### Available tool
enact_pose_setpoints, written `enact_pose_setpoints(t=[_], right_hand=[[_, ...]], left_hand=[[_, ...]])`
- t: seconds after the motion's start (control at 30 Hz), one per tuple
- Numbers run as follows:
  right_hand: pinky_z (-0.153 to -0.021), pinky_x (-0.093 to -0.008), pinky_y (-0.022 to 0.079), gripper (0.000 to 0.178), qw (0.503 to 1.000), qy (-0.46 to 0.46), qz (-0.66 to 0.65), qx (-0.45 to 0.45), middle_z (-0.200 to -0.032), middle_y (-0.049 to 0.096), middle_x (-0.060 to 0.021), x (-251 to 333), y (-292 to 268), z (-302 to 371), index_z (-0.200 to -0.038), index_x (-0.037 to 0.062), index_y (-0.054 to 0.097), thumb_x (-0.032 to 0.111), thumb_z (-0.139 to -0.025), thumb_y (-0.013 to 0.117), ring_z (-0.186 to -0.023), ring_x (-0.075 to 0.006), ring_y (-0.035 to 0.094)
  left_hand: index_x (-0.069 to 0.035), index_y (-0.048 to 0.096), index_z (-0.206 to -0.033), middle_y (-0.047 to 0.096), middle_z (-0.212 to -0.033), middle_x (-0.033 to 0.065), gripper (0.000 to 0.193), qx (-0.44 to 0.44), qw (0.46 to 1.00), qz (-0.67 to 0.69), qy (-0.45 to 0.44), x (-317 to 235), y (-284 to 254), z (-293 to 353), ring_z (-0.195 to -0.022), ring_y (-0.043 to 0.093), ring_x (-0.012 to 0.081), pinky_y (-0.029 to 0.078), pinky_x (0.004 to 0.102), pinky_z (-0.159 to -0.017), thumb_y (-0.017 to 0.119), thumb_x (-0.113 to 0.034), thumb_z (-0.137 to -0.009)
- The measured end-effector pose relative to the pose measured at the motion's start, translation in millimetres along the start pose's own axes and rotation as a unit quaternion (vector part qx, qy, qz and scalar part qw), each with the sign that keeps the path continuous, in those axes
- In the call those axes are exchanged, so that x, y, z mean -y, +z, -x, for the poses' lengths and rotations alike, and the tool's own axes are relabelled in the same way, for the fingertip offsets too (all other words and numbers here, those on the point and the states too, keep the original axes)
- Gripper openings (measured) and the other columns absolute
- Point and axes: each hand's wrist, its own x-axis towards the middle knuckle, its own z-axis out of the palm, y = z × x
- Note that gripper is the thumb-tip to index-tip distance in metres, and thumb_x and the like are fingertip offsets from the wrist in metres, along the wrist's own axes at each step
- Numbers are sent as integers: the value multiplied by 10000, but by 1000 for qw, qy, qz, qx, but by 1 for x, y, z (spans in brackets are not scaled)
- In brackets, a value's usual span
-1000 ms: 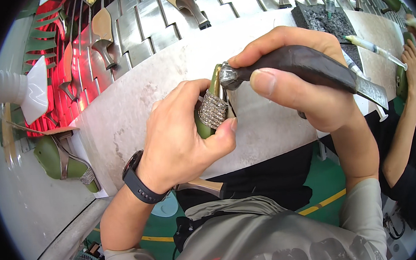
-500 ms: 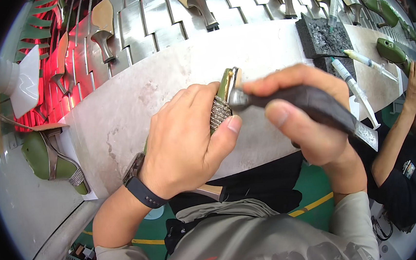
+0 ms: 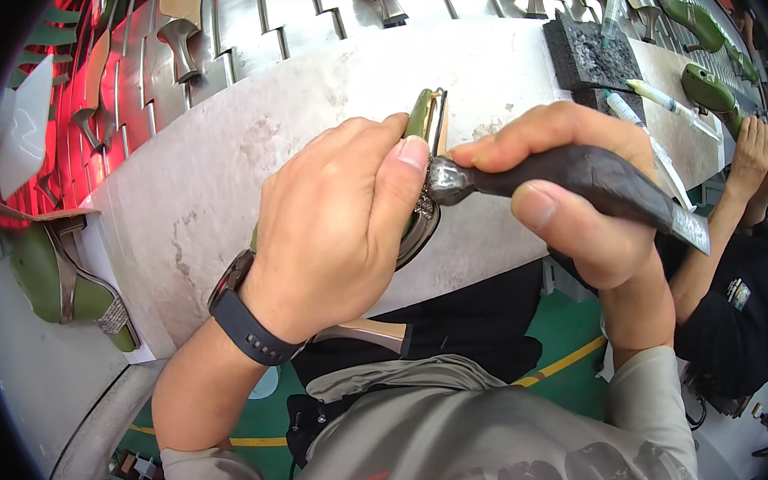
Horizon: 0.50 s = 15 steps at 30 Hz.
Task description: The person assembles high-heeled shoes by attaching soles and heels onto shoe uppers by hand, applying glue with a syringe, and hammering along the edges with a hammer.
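My left hand [image 3: 332, 208] is closed over a strappy shoe on a green last [image 3: 421, 115], covering most of it. Glittery strap and a dark curved edge [image 3: 421, 235] show past my thumb, and the sole side faces right. My right hand [image 3: 596, 241] grips a hammer [image 3: 568, 176] with a dark, wrapped-looking body, a rounded metal face and a flat, wedge-like metal tip. That rounded face lies against or very close to the shoe's edge, just right of my left thumb; contact is hard to tell.
Beyond the pale worktop [image 3: 214, 145], a slatted metal conveyor [image 3: 277, 32] carries several heeled soles. A black porous block [image 3: 590, 52] and syringes [image 3: 662, 101] lie at right. Another shoe on a green last [image 3: 67, 283] stands left. A co-worker [image 3: 731, 294] works at right.
The shoe has turned in my left hand, so less glittery strap and more dark edge shows. The hammer, blurred before, is now sharp, its face lower against the shoe's side.
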Motion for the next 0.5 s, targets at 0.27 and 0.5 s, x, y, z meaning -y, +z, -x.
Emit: enact_pose_setpoints(t=[0.27,0.5], right_hand=[[-1022,-412,555,430,995,-40,-35,-84,-1093,750,-272,-17,23,20,-1070,-101,686,278,-874,735,-1079,-317,734],[-916,-398,618,302,962,-248,80,-82,-1041,765,-212,-30,33,32,-1067,-42,716,58,-808,836,-1027,-340,777]], left_hand=[[41,692,-1090,647,-855,194,327,-2,1000,-2,-3,-2,1,-1,-840,639,416,498,489,-746,533,-245,-1079],[38,690,-1071,639,-850,200,335,-1,1000,-9,-13,-4,2,-1,-840,636,420,494,495,-742,526,-254,-1081]])
